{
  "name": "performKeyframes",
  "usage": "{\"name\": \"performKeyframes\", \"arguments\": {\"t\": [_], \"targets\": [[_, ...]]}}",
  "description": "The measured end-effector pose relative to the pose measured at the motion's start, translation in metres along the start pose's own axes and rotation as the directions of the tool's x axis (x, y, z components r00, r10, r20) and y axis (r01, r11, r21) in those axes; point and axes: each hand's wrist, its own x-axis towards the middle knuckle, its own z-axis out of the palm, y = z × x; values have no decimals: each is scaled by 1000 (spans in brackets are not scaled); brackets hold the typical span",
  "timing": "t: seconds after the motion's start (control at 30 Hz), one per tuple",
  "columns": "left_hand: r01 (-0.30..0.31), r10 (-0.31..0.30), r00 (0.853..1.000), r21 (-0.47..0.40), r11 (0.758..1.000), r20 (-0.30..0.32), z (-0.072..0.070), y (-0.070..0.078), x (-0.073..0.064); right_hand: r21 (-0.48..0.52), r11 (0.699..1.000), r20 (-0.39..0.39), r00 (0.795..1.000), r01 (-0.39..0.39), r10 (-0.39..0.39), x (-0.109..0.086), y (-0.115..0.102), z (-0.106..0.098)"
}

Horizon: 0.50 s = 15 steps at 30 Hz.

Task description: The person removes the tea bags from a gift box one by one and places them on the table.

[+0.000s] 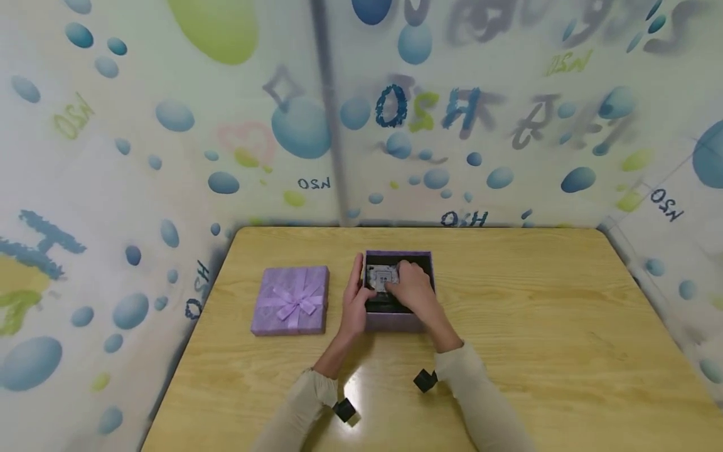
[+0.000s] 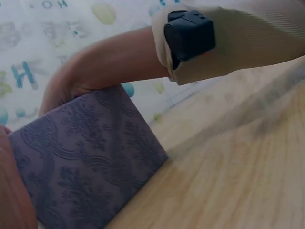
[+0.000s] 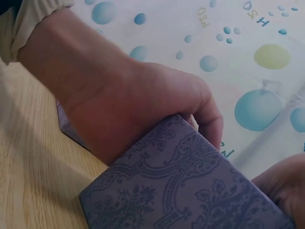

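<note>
A purple patterned box [image 1: 395,323] with a dark inside stands lidless on the table. My left hand [image 1: 354,307] grips its left wall, the thumb bent over the rim and the fingers along the outside. Down inside, my right hand [image 1: 416,290] pinches the right side of a flat grey patterned piece [image 1: 381,276] with a small dark square design; what it is cannot be told. In the left wrist view the box's front face [image 2: 90,157] hides the right fingers. The right wrist view shows the left hand [image 3: 143,95] over the box's corner.
The matching purple lid [image 1: 290,301], with a ribbon bow, lies left of the box on the wooden table [image 1: 525,326]. Behind the table hangs a white sheet [image 1: 508,150] with blue and green spots. A small black camera [image 1: 425,380] is worn on the right wrist.
</note>
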Motion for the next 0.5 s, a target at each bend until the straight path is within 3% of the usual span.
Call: {"name": "performKeyframes", "arguments": {"t": [0.1,0.33,0.5], "targets": [[-46,47,999,-35,998,20,3,-5,-1,32,999,6,1000,-16,16,-1,1,-3],[-167,166,984,21,986,67,1,-12,-5,110,994,24,1000,-23,20,-1,-1,-4],[-170,165,984,93,981,60,4,-12,-7,118,992,12,999,42,-44,0,1,-5]]}}
